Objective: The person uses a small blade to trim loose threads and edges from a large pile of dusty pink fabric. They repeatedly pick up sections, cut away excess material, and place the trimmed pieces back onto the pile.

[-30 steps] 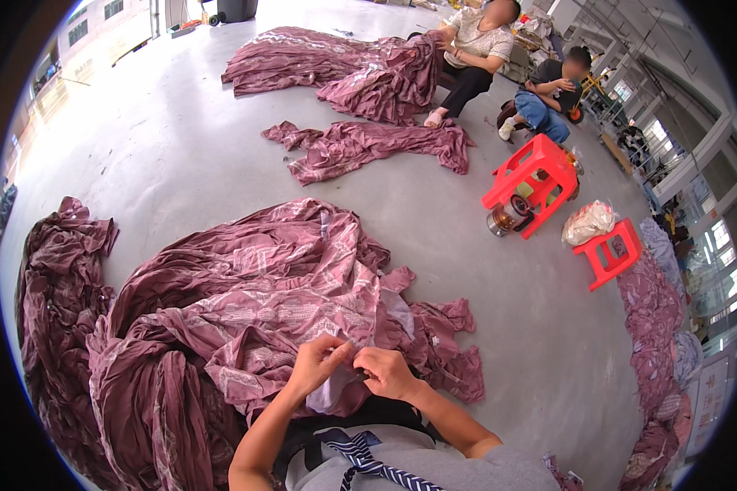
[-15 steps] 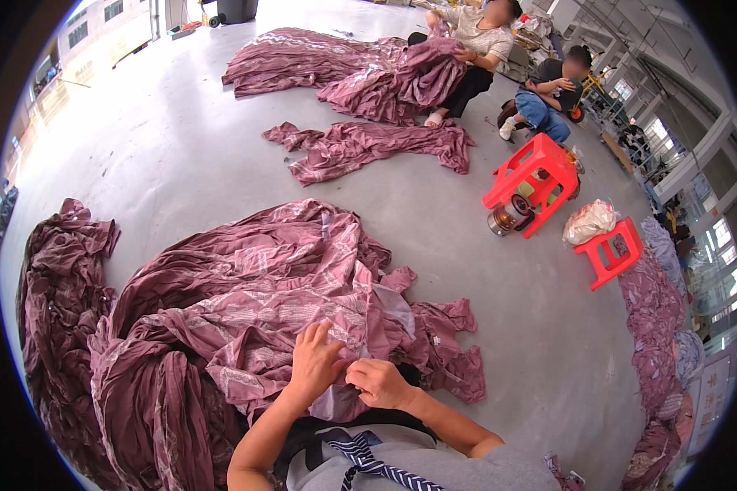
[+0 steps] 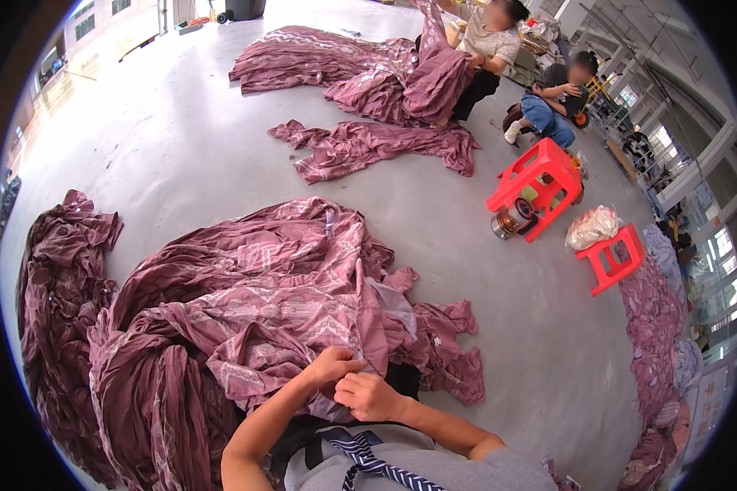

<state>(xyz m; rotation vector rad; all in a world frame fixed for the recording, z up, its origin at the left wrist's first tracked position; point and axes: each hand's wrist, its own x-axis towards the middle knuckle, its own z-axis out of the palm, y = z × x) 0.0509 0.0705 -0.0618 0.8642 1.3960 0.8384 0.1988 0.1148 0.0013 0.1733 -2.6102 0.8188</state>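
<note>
A mauve garment [image 3: 291, 307] with white patterned bands is spread in wide folds over my lap and the floor before me. Close to my body, my left hand [image 3: 333, 366] has its fingers bent and pressed together on the garment's near edge. Almost touching it on the right, my right hand [image 3: 372, 397] is closed with thumb and fingers pinching the same cloth. The exact bit between the fingertips is hidden. A pale lilac inner patch [image 3: 395, 309] shows just beyond my hands, and the garment's ruffled ends lie to the right.
Bunched mauve cloth [image 3: 61, 303] lies at the left. Ahead are another garment [image 3: 377, 150] and a seated person handling mauve cloth; a second person crouches nearby. Red stools [image 3: 540, 176] stand at right, with a glass-and-metal jar [image 3: 512, 219] and a plastic bag [image 3: 592, 227]. Cloth heaps [image 3: 653, 327] line the right side.
My left hand has lowered from raised, spread fingers to a closed grip beside my right hand. The right hand has shifted slightly left. The seated person ahead has lifted cloth higher.
</note>
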